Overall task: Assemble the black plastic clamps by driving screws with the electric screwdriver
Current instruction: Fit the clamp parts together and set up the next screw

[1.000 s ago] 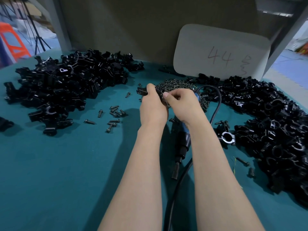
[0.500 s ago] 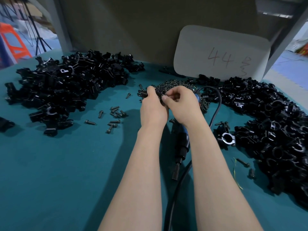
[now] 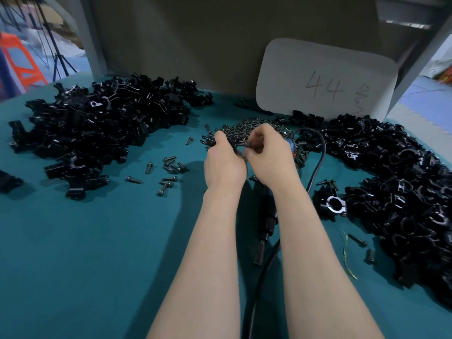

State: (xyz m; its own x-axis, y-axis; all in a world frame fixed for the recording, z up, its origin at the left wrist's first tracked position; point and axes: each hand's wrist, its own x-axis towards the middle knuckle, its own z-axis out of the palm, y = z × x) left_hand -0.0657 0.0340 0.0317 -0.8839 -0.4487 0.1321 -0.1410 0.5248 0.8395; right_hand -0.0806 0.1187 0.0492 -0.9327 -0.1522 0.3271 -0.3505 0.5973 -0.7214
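Just before the screw pile (image 3: 247,127), the left hand (image 3: 223,165) has its grip clamped on a black clamp (image 3: 209,141). The right hand (image 3: 270,159) pinches a screw (image 3: 244,144) beside it. The electric screwdriver (image 3: 267,216) lies on the table (image 3: 102,253), on the person's side of that pile.

The table (image 3: 85,253) lies open near left, hemmed by the far-left clamp pile (image 3: 97,123), loose screws (image 3: 168,172), the centre screwdriver (image 3: 267,216) and cable (image 3: 318,162), and the right clamp pile (image 3: 403,192).

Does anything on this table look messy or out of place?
A little: loose screws lie scattered on the teal cloth, apart from the main screw pile farther back. A thin yellow strand lies by the right heap of clamps; it matches none of the parts.
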